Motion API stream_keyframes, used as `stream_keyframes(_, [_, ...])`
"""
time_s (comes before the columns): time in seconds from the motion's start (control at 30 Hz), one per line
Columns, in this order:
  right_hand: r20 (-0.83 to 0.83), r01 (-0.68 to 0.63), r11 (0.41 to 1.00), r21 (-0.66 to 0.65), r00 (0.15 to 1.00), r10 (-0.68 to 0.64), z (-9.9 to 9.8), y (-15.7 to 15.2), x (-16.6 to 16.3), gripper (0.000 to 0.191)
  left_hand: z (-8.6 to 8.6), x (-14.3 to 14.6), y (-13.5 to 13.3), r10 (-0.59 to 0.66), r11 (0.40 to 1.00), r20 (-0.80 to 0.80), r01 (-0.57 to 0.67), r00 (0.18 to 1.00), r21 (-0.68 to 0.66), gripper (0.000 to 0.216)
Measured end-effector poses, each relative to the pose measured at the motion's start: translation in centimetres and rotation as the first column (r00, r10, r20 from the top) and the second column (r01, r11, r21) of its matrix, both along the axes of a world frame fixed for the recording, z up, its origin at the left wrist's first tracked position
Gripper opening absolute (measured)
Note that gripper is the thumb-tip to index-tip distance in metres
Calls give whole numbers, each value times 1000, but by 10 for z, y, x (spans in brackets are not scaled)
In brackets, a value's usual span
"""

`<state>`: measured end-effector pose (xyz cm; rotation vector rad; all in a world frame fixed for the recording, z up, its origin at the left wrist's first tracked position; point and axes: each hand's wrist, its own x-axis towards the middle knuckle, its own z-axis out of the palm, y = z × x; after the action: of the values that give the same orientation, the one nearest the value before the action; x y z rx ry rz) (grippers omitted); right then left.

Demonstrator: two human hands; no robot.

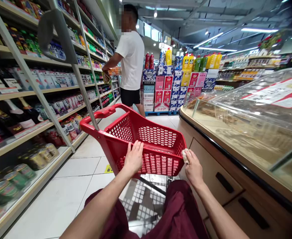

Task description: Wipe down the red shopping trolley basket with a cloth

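A red plastic shopping cart [108, 143] with perforated walls stands right in front of me, its handle at the far left. Over the near rim of its basket lies my left hand [134, 158], fingers hooked across the edge and gripping it. My right hand [193, 167] holds a bunched, whitish cloth [185, 156] pressed against the basket's right end corner. The part of the basket floor that I can see holds nothing. A grey upright pole with a grey loop [57, 36] rises near the cart's handle.
Drink shelves [31, 88] line the left. A person in a white shirt [133, 59] stands beyond the cart, arms toward the shelves. Stacked drink boxes [163, 88] stand behind. To the right is a wooden display counter [210, 166] with clear covers. White floor tiles [71, 186] lie below.
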<state>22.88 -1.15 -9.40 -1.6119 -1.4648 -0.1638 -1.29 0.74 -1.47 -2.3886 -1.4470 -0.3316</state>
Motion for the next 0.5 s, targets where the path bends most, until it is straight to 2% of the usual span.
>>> stream_keyframes(0.07, [11, 29, 998, 53, 1000, -29, 4, 5, -16, 54, -1, -8, -1, 52, 998, -4, -52, 999, 28, 58])
stream_keyframes(0.17, [136, -129, 987, 94, 984, 116, 9, 9, -35, 51, -6, -13, -6, 63, 997, -33, -61, 998, 52, 61])
stream_keyframes(0.23, [202, -205, 974, 96, 962, 183, 6, 8, -32, 48, -9, -15, -10, 40, 997, -61, -36, 997, 73, 63])
stream_keyframes(0.27, [205, -186, 976, 110, 965, 161, 4, 7, -27, 47, -10, -15, -12, 32, 996, -71, -27, 997, 83, 64])
stream_keyframes(0.33, [149, -57, 986, 158, 988, 33, -2, 6, -21, 45, -11, -15, -15, 40, 995, -72, -33, 997, 90, 65])
stream_keyframes(0.4, [94, 23, 983, 185, 995, -41, -3, 7, -30, 43, -10, -15, -17, 58, 995, -60, -53, 997, 81, 66])
stream_keyframes(0.43, [99, -9, 982, 189, 995, -10, -1, 8, -40, 42, -9, -16, -18, 63, 996, -57, -59, 996, 74, 66])
stream_keyframes(0.5, [179, -182, 966, 183, 972, 150, 4, 10, -59, 40, -6, -19, -20, 45, 997, -70, -41, 997, 63, 65])
